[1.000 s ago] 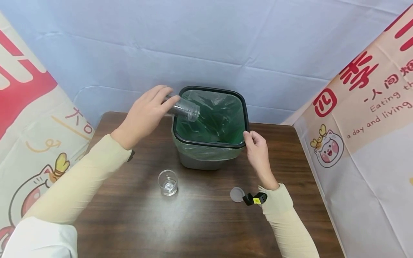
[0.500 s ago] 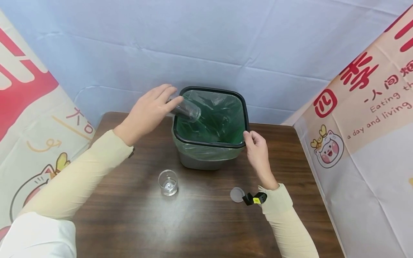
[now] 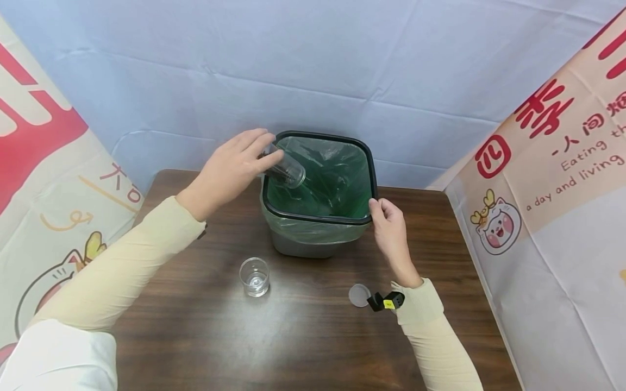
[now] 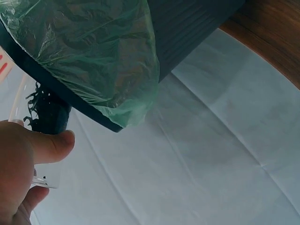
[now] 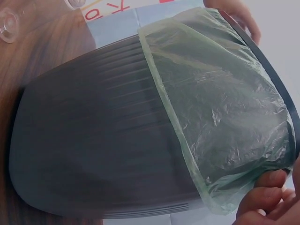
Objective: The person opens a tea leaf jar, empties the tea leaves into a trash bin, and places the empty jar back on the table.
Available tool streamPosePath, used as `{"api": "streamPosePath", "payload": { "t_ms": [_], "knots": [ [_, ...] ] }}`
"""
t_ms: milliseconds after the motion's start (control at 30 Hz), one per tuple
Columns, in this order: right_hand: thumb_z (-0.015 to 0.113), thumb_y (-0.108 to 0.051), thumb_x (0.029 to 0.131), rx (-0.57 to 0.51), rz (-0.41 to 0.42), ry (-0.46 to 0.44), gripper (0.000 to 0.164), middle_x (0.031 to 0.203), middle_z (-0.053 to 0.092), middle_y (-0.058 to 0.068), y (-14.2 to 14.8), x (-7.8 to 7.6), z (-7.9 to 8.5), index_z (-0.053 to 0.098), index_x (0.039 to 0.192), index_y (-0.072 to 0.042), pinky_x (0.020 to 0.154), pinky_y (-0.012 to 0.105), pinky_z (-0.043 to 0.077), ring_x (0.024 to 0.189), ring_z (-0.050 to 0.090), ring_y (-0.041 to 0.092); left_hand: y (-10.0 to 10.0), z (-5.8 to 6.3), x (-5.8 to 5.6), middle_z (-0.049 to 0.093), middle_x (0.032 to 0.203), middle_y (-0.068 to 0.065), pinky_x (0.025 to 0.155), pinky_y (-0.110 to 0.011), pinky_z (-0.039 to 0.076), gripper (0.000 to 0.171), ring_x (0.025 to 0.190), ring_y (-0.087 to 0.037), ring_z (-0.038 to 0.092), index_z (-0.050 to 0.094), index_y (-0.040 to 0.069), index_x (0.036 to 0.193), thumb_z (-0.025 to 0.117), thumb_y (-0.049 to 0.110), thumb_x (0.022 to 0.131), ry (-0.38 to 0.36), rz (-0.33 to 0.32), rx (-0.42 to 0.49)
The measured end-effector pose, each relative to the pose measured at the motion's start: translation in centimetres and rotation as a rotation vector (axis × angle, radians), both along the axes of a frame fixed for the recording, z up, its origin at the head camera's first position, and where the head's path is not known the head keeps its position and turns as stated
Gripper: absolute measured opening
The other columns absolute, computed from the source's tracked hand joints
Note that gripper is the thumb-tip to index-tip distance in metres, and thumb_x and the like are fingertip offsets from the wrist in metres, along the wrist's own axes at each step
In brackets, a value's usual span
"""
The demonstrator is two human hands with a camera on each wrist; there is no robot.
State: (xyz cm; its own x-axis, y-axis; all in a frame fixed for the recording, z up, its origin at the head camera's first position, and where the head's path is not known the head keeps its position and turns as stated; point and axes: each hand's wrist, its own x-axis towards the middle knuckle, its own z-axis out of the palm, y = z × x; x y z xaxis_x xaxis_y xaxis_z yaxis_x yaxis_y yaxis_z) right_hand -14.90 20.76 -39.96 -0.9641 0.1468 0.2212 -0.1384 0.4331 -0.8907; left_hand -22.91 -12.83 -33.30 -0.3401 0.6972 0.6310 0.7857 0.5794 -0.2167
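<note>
My left hand (image 3: 230, 171) grips a clear cylindrical jar (image 3: 292, 172), tilted with its mouth end over the left rim of a grey trash bin (image 3: 303, 247). Inside the jar, a dark clump with shredded edges (image 4: 52, 112) shows in the left wrist view. A green translucent bag (image 3: 337, 233) lines the bin and folds down outside its black rim (image 3: 318, 219). With thumb and curled fingers, my right hand (image 3: 391, 233) holds the rim at the near right corner; in the right wrist view its fingers (image 5: 265, 194) lie against the bag.
A small clear cup (image 3: 254, 277) stands on the brown wooden table (image 3: 293, 336), left in front of the bin. Towards the right lies a round translucent lid (image 3: 359, 295), close to the right wrist's camera. Fabric walls (image 3: 313, 65) enclose the table at the back and sides.
My left hand has shifted slightly right and tips the jar a little more steeply into the bin. The right hand, bin, cup and lid stay in place.
</note>
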Motion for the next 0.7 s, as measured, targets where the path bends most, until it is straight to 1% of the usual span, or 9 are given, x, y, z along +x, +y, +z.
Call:
{"api": "streamPosePath", "payload": {
  "t_ms": [133, 200, 367, 400, 700],
  "knots": [
    [0.046, -0.030, 0.100, 0.014, 0.014, 0.004, 0.043, 0.057, 0.031, 0.006, -0.9, 0.9, 1.8, 0.040, 0.068, -0.002, 0.047, 0.031, 0.028, 0.050, 0.032, 0.021, 0.1, 0.1, 0.0, 0.054, 0.127, -0.021, 0.106, -0.043, 0.034, 0.044, 0.123, -0.036, 0.045, 0.064, 0.010, 0.119, 0.060, -0.013, 0.081, -0.001, -0.009, 0.007],
    [0.046, -0.029, 0.100, 0.016, 0.025, 0.007, 0.042, 0.057, 0.032, 0.006, -1.1, 1.1, 2.3, 0.040, 0.068, -0.002, 0.047, 0.031, 0.028, 0.050, 0.032, 0.021, 0.1, 0.2, 0.0, 0.054, 0.127, -0.020, 0.107, -0.042, 0.033, 0.044, 0.123, -0.035, 0.045, 0.064, 0.010, 0.119, 0.060, -0.013, 0.082, 0.002, -0.011, 0.003],
    [0.046, -0.029, 0.100, 0.002, 0.022, 0.012, 0.042, 0.057, 0.032, 0.006, -1.1, 1.1, 2.2, 0.039, 0.068, -0.002, 0.047, 0.031, 0.027, 0.050, 0.032, 0.021, 0.2, 0.2, -0.1, 0.053, 0.127, -0.020, 0.108, -0.041, 0.033, 0.043, 0.124, -0.035, 0.044, 0.064, 0.011, 0.119, 0.059, -0.012, 0.083, 0.022, -0.027, 0.002],
    [0.046, -0.029, 0.100, 0.004, 0.016, 0.011, 0.042, 0.058, 0.031, 0.007, -1.2, 1.3, 2.5, 0.039, 0.068, -0.002, 0.047, 0.032, 0.028, 0.051, 0.032, 0.022, 0.1, 0.2, -0.1, 0.053, 0.128, -0.020, 0.107, -0.041, 0.033, 0.043, 0.124, -0.035, 0.044, 0.064, 0.011, 0.119, 0.059, -0.013, 0.083, 0.023, -0.031, 0.006],
    [0.046, -0.029, 0.100, 0.007, 0.005, 0.006, 0.041, 0.058, 0.032, 0.006, -1.3, 1.3, 2.5, 0.040, 0.068, -0.003, 0.047, 0.031, 0.028, 0.050, 0.032, 0.021, 0.1, 0.1, -0.1, 0.052, 0.130, -0.021, 0.110, -0.039, 0.029, 0.043, 0.127, -0.035, 0.042, 0.064, 0.010, 0.120, 0.057, -0.013, 0.084, 0.014, -0.037, 0.002]
  ]
}}
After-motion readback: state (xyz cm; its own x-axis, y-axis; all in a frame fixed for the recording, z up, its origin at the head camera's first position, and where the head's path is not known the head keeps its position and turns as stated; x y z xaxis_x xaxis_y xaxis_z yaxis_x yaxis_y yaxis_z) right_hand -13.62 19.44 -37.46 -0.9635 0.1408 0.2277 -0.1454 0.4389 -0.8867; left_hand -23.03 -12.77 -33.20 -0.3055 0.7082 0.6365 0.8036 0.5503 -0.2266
